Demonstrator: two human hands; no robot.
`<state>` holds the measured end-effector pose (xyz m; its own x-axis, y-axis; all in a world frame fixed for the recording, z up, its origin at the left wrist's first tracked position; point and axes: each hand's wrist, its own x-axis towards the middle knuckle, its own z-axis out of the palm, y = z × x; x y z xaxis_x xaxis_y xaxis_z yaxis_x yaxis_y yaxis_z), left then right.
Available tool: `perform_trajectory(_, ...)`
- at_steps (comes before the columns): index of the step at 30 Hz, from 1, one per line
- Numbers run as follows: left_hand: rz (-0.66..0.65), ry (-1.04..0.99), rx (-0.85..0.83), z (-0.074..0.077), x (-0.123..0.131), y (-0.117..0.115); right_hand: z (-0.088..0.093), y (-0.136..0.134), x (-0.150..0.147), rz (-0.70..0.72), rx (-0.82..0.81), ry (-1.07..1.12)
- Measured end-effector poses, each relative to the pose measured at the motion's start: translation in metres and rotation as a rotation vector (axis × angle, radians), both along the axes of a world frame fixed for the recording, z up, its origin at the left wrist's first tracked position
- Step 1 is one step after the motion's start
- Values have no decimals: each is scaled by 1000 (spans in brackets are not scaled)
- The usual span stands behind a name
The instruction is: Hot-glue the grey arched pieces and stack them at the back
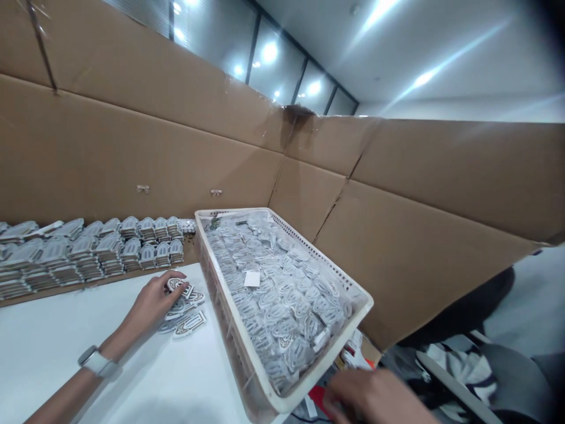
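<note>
My left hand (159, 297), with a watch on its wrist, is at a small loose pile of flat white arch-shaped pieces (189, 323) on the white table. Its thumb and fingers grip one patterned piece (178, 285) at the top of that pile. My right hand (359, 393) is blurred at the bottom edge, beyond the near right corner of a white basket (233, 330); its fingers curl downward and their tips are hard to make out. Many pieces in clear wrapping (282, 294) fill the basket, and a small white card (252, 279) lies on them.
Stacks of similar white pieces (108, 253) line the back left of the table (39, 341). Cardboard walls (132, 147) stand behind and to the right. A red item and a cable are near my right hand; a chair (512, 377) is at the right.
</note>
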<state>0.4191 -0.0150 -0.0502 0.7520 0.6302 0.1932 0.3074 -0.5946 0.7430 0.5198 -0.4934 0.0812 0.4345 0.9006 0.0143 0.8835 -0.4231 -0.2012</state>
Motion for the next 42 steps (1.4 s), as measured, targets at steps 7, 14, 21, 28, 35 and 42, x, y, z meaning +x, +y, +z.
perform_trajectory(7,-82,-96,70,-6,-1,8,80,109,128,-192,145,-284)
perform_trajectory(14,-77,-109,32,-13,-2,11,8,238,240,-251,183,-177)
perform_trajectory(21,-74,-112,7,-10,-4,11,-13,256,258,-232,282,-39)
perform_trajectory(28,-14,-189,-39,23,-8,-4,24,265,206,-73,418,47)
perform_trajectory(35,-168,-457,-241,85,-16,-64,44,260,52,392,421,260)
perform_trajectory(42,-53,-524,59,62,-17,-28,50,243,108,114,316,5)
